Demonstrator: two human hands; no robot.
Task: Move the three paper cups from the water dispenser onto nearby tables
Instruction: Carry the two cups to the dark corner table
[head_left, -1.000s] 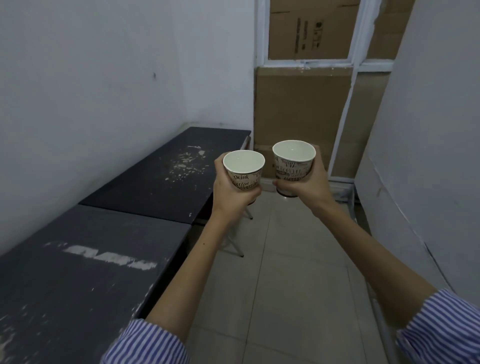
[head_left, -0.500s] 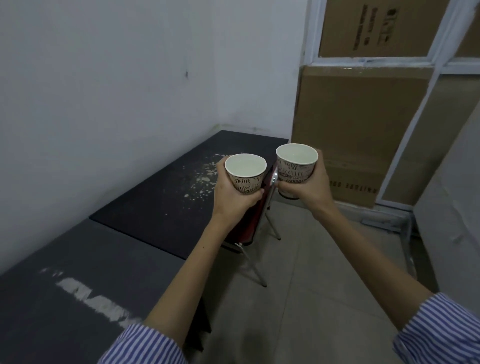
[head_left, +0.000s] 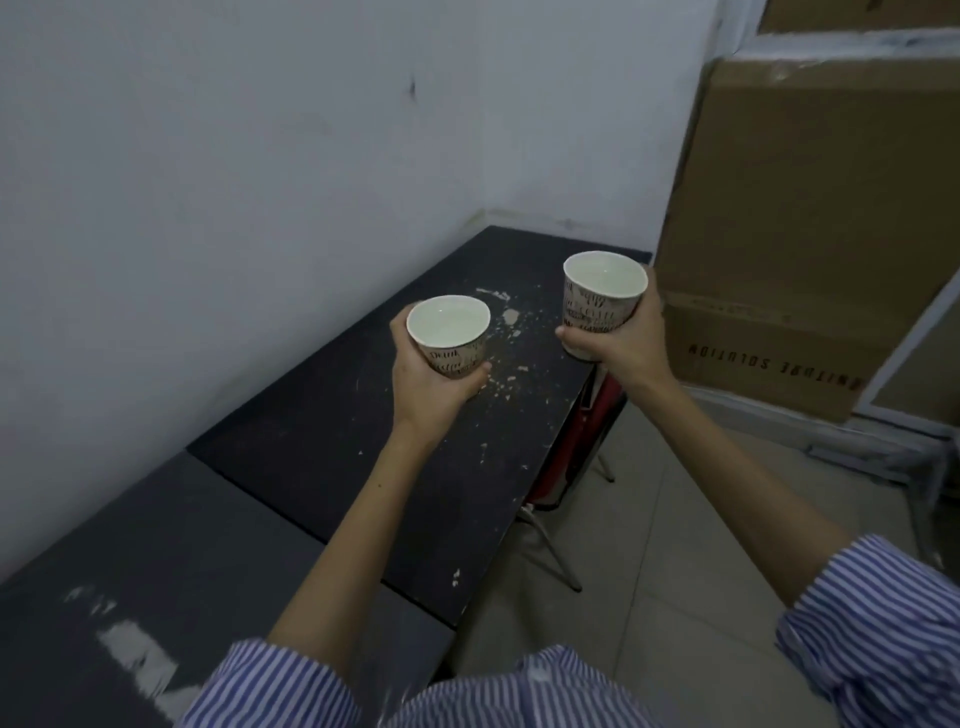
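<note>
I hold two printed paper cups, each with pale liquid inside. My left hand (head_left: 426, 384) grips the left paper cup (head_left: 450, 332) from below, above the middle of the far black table (head_left: 322, 441). My right hand (head_left: 618, 340) grips the right paper cup (head_left: 602, 296) higher up, over that table's right edge. Both cups are upright and held in the air, apart from each other. No third cup or water dispenser is in view.
A second dark table (head_left: 130, 587) adjoins the far one, nearer to me at the lower left. White wall runs along the left. Large cardboard boxes (head_left: 810, 223) stand at the right. A red folding chair (head_left: 576, 457) sits under the table's right edge. Tiled floor (head_left: 675, 545) lies to the right.
I have come closer to the far table and turned left. Both hands now reach over the table. The cups have moved apart, with the left one lower than before.
</note>
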